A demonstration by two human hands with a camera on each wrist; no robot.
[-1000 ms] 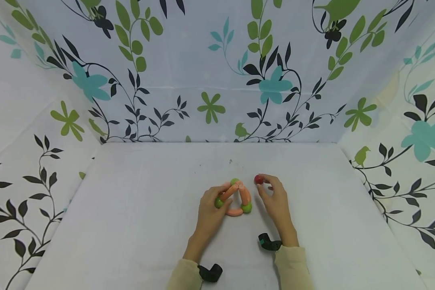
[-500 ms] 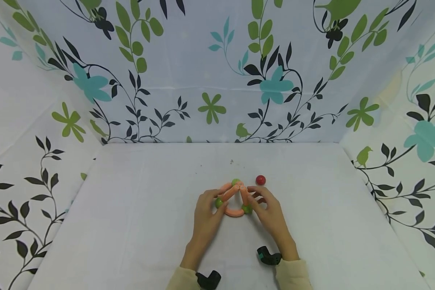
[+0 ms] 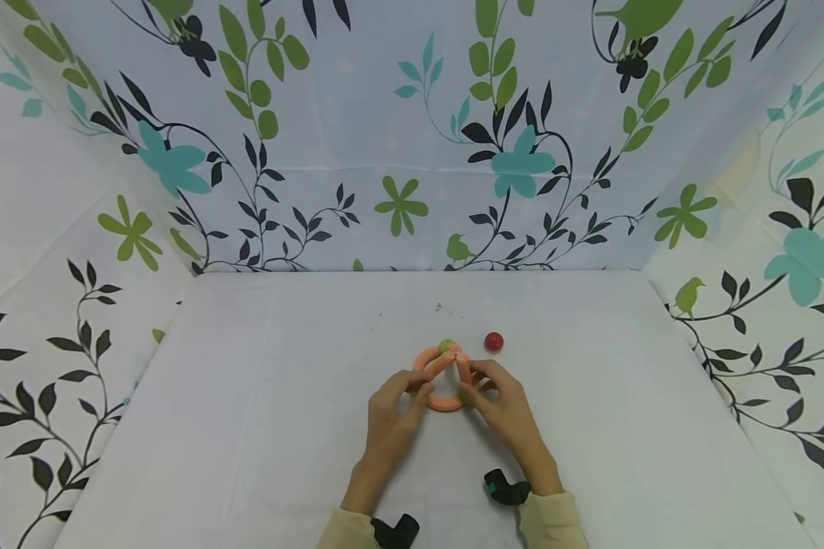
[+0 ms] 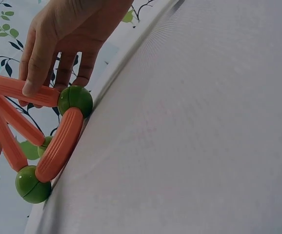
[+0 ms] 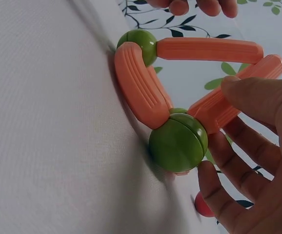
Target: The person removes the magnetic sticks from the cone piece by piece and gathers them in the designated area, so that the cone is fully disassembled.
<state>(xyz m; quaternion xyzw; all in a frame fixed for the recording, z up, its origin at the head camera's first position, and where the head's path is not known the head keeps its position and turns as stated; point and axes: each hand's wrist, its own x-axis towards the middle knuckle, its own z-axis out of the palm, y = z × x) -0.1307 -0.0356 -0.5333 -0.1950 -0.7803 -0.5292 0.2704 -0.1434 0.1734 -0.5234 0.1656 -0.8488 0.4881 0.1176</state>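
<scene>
Beside the propped orange rods (image 5: pixel 209 49), the left hand (image 3: pixel 389 415) hangs loose, whether the right hand (image 3: pixel 511 406) pinches is unclear, and slow movement should prevent toppling.

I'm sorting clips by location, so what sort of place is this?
Probably a makeshift filming booth: a white-covered table, leaf-printed cloth walling its far, left and right sides, and a black device at each wrist.
</scene>
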